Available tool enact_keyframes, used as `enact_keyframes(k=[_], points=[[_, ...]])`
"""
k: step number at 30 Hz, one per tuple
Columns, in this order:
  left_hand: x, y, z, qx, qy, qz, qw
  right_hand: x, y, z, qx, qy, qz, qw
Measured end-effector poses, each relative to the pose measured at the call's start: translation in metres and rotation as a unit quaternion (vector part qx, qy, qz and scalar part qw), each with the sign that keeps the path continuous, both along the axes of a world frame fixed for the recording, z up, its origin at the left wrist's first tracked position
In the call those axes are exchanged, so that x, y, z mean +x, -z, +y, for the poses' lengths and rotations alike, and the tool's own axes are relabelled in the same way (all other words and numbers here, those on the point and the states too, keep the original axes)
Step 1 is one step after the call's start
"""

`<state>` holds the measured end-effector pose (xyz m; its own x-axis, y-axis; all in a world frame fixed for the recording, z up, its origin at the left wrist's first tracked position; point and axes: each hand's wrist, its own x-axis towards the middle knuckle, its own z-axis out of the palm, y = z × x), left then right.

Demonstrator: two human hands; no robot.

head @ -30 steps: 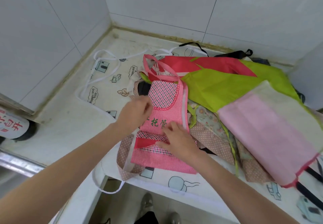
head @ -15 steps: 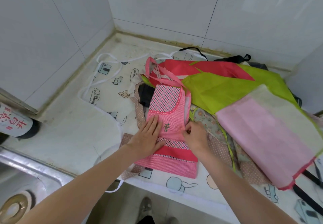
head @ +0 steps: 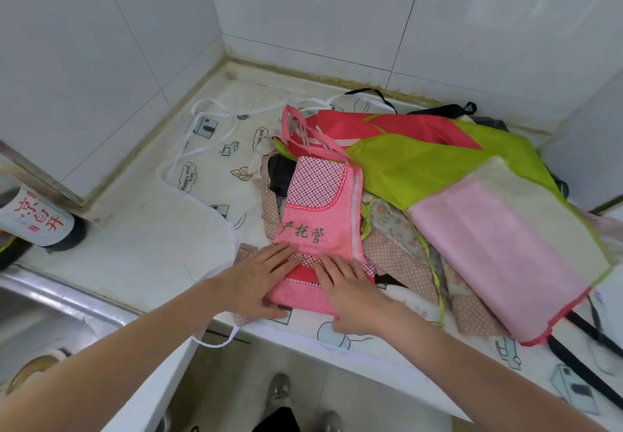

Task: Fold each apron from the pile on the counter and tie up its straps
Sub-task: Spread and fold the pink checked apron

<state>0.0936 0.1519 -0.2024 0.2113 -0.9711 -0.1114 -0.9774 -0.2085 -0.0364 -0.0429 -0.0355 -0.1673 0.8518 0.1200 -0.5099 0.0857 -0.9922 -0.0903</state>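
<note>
While both flat, spread hands (head: 259,276) (head: 350,293) press the pink apron (head: 317,226), a green apron (head: 421,168) crowds its right edge.

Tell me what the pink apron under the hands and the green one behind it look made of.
Pink apron: looks like woven cotton, matte, with fine stripes, a checked flap and stitched green characters. Green apron: seems a thin synthetic such as nylon, smooth, slightly shiny, with sharp creases. Both guesses rest on looks alone. Both hands, left hand and right hand, press flat on the pink one.
</note>
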Motion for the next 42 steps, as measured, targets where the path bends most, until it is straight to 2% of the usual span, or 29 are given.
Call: enact_keyframes(k=[1, 3, 4, 6, 9, 11, 13, 16, 19, 21, 23, 24, 26, 28, 31, 33, 35, 37, 40, 42], points=[[0.002, -0.002, 0.001, -0.017, -0.005, 0.013, 1.000, 0.000, -0.003, 0.000, 0.001, 0.002, 0.003, 1.000], [0.000, -0.013, 0.001, -0.064, -0.039, 0.135, 0.988, -0.001, -0.014, -0.004, 0.062, 0.021, 0.001, 0.998], [0.001, -0.023, 0.002, -0.080, -0.081, 0.225, 0.968, 0.001, -0.022, -0.011, 0.127, 0.055, -0.003, 0.990], [-0.002, -0.041, 0.005, -0.061, -0.188, 0.381, 0.903, 0.006, -0.042, -0.026, 0.252, 0.154, 0.019, 0.955], [-0.006, -0.047, 0.003, -0.119, -0.298, 0.468, 0.823, 0.010, -0.059, -0.048, 0.358, 0.280, 0.090, 0.886], [-0.008, -0.042, -0.004, -0.131, -0.335, 0.488, 0.796, 0.014, -0.051, -0.059, 0.396, 0.350, 0.120, 0.840], [-0.013, -0.034, -0.010, -0.111, -0.351, 0.445, 0.816, 0.016, -0.042, -0.061, 0.386, 0.381, 0.119, 0.832], [-0.018, -0.025, -0.018, -0.090, -0.385, 0.377, 0.837, 0.015, -0.028, -0.063, 0.278, 0.331, 0.094, 0.897], [-0.019, -0.026, -0.024, -0.052, -0.413, 0.332, 0.847, 0.011, -0.025, -0.057, 0.192, 0.282, 0.061, 0.938], [-0.024, -0.032, -0.027, -0.053, -0.413, 0.273, 0.867, 0.008, -0.032, -0.046, 0.035, 0.214, -0.006, 0.976], [-0.029, -0.033, -0.025, -0.100, -0.316, 0.100, 0.938, 0.003, -0.039, -0.028, -0.080, 0.153, -0.108, 0.979], [-0.031, -0.029, -0.025, -0.107, -0.249, 0.023, 0.962, -0.001, -0.042, -0.019, -0.090, 0.136, -0.142, 0.976], [-0.033, -0.022, -0.022, -0.099, -0.152, -0.060, 0.982, -0.008, -0.041, -0.003, -0.056, 0.094, -0.138, 0.984], [-0.031, -0.016, -0.020, -0.078, -0.121, -0.049, 0.988, -0.014, -0.031, 0.008, -0.005, 0.071, -0.065, 0.995], [-0.023, -0.014, -0.023, -0.021, -0.062, -0.027, 0.998, -0.019, -0.015, 0.013, 0.019, 0.105, 0.017, 0.994], [-0.019, -0.017, -0.028, 0.013, -0.005, -0.047, 0.999, -0.020, -0.007, 0.011, 0.024, 0.111, 0.012, 0.993], [-0.011, -0.022, -0.033, 0.038, 0.009, -0.020, 0.999, -0.018, -0.003, 0.006, 0.028, 0.107, -0.005, 0.994], [-0.002, -0.026, -0.040, -0.012, 0.030, 0.013, 0.999, -0.012, -0.009, -0.007, 0.054, 0.118, -0.022, 0.991], [0.014, -0.052, -0.049, -0.047, -0.018, 0.166, 0.985, 0.004, -0.041, -0.033, 0.175, 0.191, -0.006, 0.966], [0.022, -0.063, -0.057, -0.054, -0.059, 0.249, 0.965, 0.014, -0.056, -0.054, 0.206, 0.230, 0.018, 0.951]])
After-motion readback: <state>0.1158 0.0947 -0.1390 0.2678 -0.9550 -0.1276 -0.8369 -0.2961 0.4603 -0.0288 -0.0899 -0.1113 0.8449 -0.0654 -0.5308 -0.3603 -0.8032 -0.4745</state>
